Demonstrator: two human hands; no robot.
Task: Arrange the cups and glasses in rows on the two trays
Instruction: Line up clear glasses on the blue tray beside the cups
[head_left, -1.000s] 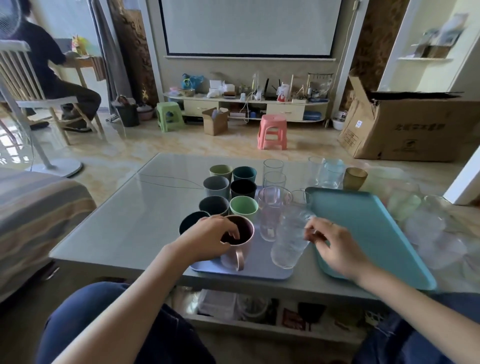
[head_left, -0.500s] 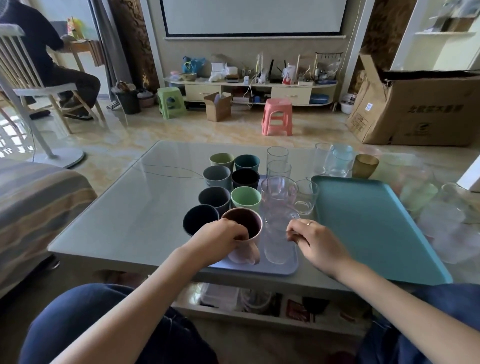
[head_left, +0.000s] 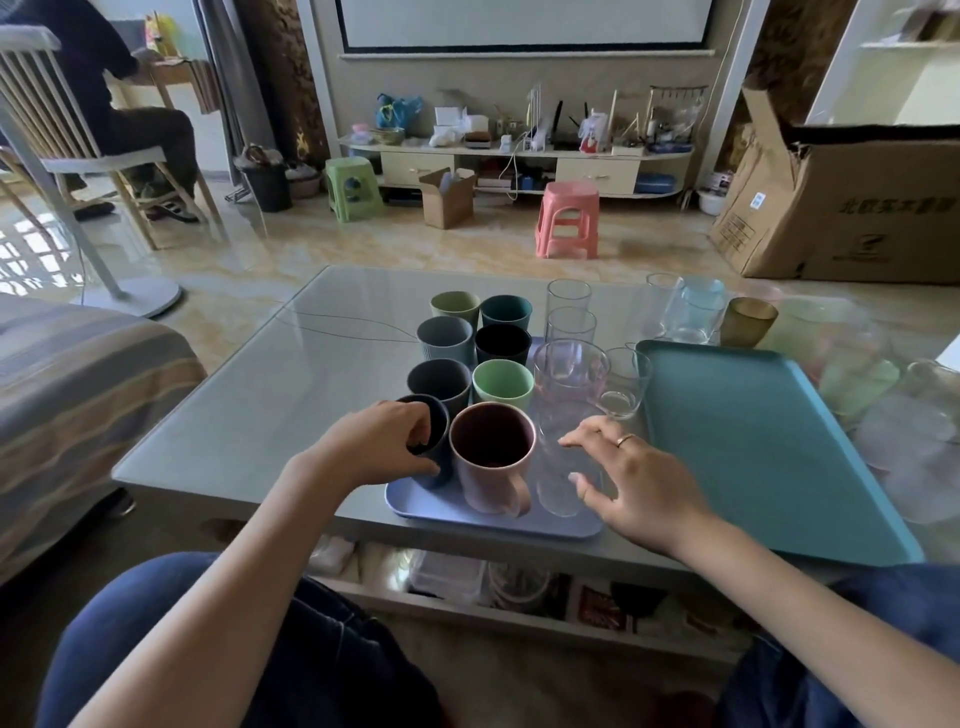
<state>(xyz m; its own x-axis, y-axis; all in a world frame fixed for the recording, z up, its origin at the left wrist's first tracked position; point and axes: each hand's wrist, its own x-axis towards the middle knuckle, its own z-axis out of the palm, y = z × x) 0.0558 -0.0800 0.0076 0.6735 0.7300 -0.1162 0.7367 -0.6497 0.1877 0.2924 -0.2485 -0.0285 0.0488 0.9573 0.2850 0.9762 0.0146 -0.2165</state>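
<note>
A lilac tray (head_left: 457, 517) at the table's front edge carries two columns of coloured cups and a column of clear glasses. My left hand (head_left: 382, 444) grips the dark blue cup (head_left: 440, 431) at the front left of that tray, fingers curled over its rim. A pink mug (head_left: 493, 457) stands next to it, handle toward me. To the mug's right stands a clear glass (head_left: 553, 467). My right hand (head_left: 636, 483) hovers beside this glass with fingers spread; I cannot tell whether the thumb touches it. The teal tray (head_left: 753, 441) on the right holds nothing.
Loose glasses stand behind and right of the teal tray: a clear bluish glass (head_left: 696, 312), an amber cup (head_left: 748, 322), a green glass (head_left: 857, 384) and several pale ones. A small clear glass (head_left: 621, 384) stands between the trays. A striped sofa (head_left: 78, 389) lies left.
My right hand set the clear glass upright on the lilac tray beside the pink mug and opened. My left hand moved from the pink mug to the dark blue cup.
</note>
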